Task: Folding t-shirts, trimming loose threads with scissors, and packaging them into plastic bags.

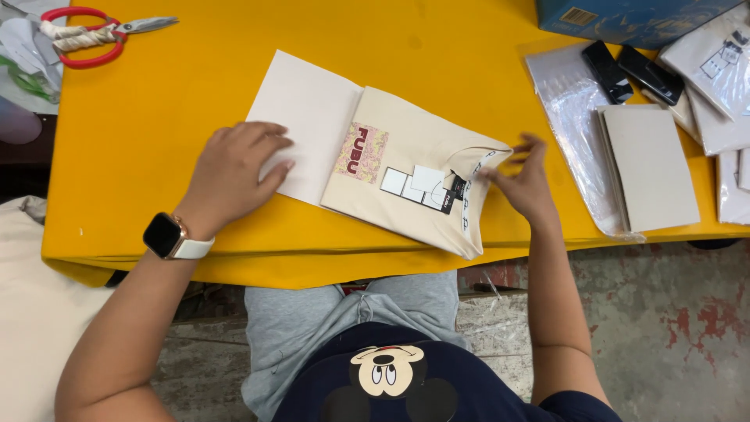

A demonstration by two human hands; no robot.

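Two bare hands fold a cream shirt (414, 176): left hand (234, 172) flat, fingers spread, pressing white card (308, 117); right hand (525, 181) pinching the collar edge; next, likely tucking

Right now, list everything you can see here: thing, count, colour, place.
table: one, yellow top, fills the upper view
folded shirt: one, cream with a pink patch, table centre
white card: one, sticking out from under the shirt on its left
hang tags: a few, white and black, near the shirt's collar
scissors: one, red handles, top left
grey boards: a small stack, on a clear bag at the right
clear plastic bag: one, under the boards
black phones: two, upper right
bagged shirts: several, pale, far right
blue box: one, top right edge
watch: one, white strap, left wrist
left hand: flat on the white card
right hand: fingers at the shirt's collar
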